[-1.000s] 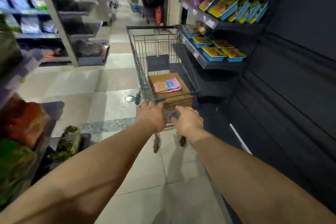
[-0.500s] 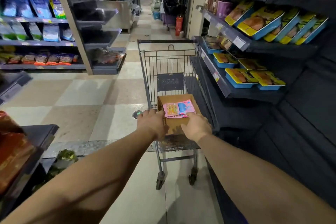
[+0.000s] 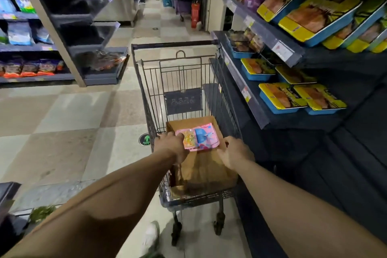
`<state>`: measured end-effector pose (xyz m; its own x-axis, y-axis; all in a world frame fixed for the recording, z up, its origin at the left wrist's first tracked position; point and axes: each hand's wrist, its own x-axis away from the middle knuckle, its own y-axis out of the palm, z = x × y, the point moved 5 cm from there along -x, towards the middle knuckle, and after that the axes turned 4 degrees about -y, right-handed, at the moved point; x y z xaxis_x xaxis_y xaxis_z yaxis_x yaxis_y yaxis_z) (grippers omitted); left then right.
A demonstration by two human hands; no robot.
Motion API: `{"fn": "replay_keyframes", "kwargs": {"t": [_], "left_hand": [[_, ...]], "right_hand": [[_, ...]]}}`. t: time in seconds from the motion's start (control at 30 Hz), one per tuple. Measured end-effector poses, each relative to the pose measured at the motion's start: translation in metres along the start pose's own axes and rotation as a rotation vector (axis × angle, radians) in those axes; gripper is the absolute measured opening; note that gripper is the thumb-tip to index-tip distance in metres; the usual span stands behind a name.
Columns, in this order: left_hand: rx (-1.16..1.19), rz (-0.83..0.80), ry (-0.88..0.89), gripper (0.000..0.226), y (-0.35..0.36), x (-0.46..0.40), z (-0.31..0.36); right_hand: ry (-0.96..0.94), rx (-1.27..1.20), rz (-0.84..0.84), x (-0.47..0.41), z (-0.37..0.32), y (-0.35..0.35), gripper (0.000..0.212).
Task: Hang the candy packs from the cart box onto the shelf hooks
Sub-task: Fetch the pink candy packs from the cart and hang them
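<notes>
Where both hands reach, candy packs (image 3: 198, 137) lie between.

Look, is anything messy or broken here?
Nothing looks broken or spilled. The candy packs lie in the cardboard box inside the shopping cart, with the left hand and right hand reaching onto them. The trays on the shelf sit tidy.

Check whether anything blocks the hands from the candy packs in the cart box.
Nothing visible does. The candy packs lie exposed on top of the open cardboard box in the cart. The left hand already reaches their left edge and the right hand their right corner; whether either grips them cannot be told.
</notes>
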<state>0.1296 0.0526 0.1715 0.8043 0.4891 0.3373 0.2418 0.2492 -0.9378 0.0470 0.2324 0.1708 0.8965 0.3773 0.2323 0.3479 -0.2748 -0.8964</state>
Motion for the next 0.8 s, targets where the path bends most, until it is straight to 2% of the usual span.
{"fn": "replay_keyframes", "kwargs": {"t": [0.23,0.47,0.6,0.67,0.8], "left_hand": [[-0.096,-0.162,0.143,0.064,0.031,-0.154,-0.002],[-0.223,-0.299,0.307,0.062,0.043,-0.292,-0.008],[-0.228,-0.385,0.311,0.063,0.065,-0.34,-0.016],[-0.241,-0.428,0.302,0.066,0.081,-0.358,-0.019],[-0.275,-0.504,0.289,0.076,0.114,-0.389,-0.026]], "right_hand": [[0.196,-0.086,-0.057,-0.106,-0.002,0.049,0.035],[0.516,-0.191,-0.186,-0.18,-0.018,0.109,0.046],[0.625,-0.267,-0.216,-0.209,-0.026,0.14,0.05],[0.675,-0.305,-0.227,-0.224,-0.022,0.157,0.045],[0.821,-0.513,-0.197,-0.252,-0.007,0.193,0.045]]}}
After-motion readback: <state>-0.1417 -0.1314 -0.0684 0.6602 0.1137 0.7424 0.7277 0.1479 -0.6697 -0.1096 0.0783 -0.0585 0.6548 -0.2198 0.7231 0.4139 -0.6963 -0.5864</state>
